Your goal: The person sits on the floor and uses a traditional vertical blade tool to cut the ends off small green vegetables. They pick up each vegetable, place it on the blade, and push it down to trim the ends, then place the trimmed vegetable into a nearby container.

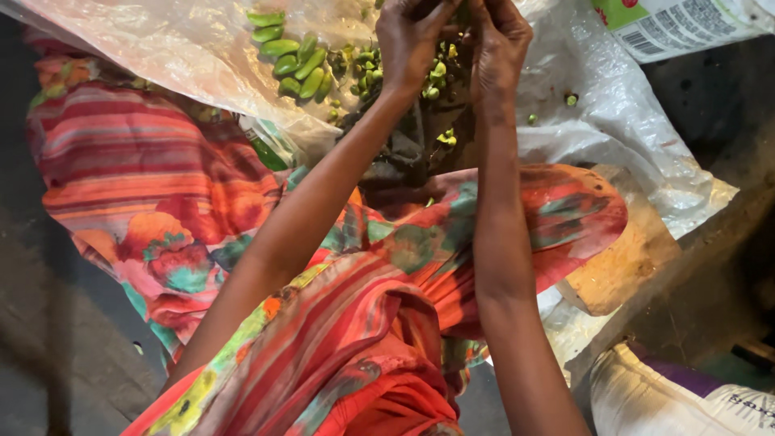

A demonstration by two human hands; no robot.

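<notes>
Both hands, left [409, 44] and right [499, 48], meet at 12 o'clock, fingertips pinching one green pod [462, 12] over the sheet [613, 121] so bits drop beside pods [295, 56] at 11.

We see bright green pods [300, 60] on translucent whitish plastic sheeting [622, 121], and cloth [161, 186] striped and flowered in orange, red and teal.

Dim ground under warm light

Dark grey rough floor [56, 339] fills the left and right edges (shadowed throughout); a flat tan wooden board [622, 258] lies at right centre, lit by warm light.
</notes>
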